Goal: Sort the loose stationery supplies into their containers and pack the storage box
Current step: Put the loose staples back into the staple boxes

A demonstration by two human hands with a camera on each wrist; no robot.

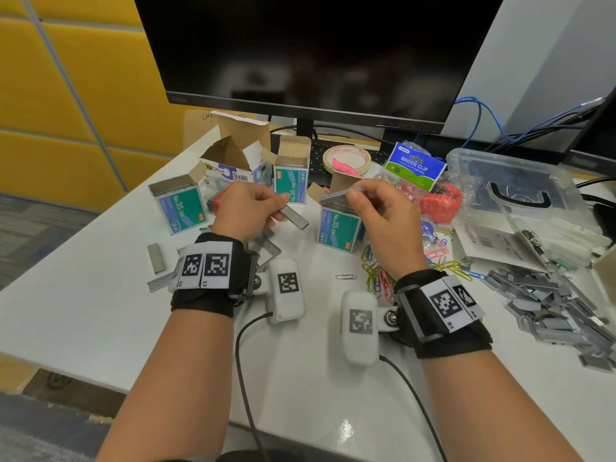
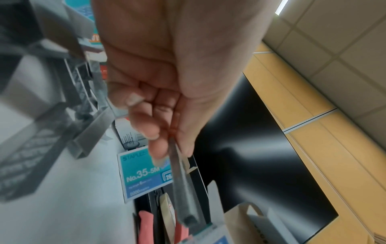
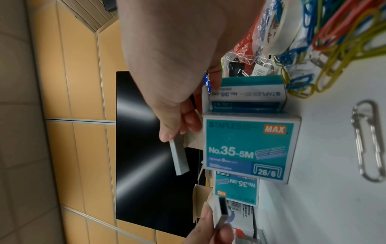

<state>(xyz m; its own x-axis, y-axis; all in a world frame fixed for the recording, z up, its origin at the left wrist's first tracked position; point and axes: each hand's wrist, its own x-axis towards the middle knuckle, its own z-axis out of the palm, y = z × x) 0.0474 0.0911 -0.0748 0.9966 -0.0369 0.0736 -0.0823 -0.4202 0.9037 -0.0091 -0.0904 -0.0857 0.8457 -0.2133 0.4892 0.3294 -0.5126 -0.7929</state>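
Staple strips are what both hands deal with now. The left hand (image 1: pixel 248 208) pinches one staple strip (image 1: pixel 295 217) between thumb and fingertips, held above the desk (image 1: pixel 100 295). The right hand (image 1: pixel 380 211) pinches a second strip (image 3: pixel 179 157) right over the open top of the nearest staple box (image 1: pixel 338 228), which stands at the middle of the desk.

By my reading the sorting is at an early stage. Two more staple boxes stand open at 10 and 12 o'clock of the hands, while a big heap of loose staples (image 1: pixel 550 305) lies at 3 o'clock and a few strips lie at 9 o'clock. Coloured paper clips (image 1: pixel 380 278) are scattered just in front of the right wrist, with one plain clip apart from them. A binder clip bag (image 1: pixel 415 166) and a tape roll (image 1: pixel 346 158) sit at 1 o'clock. The clear storage box (image 1: pixel 513 185) at 2 o'clock looks not yet packed.

How full each staple box is cannot be judged. The storage box's contents are hard to make out through the plastic, and the staple heap is cut off at the picture's right edge.
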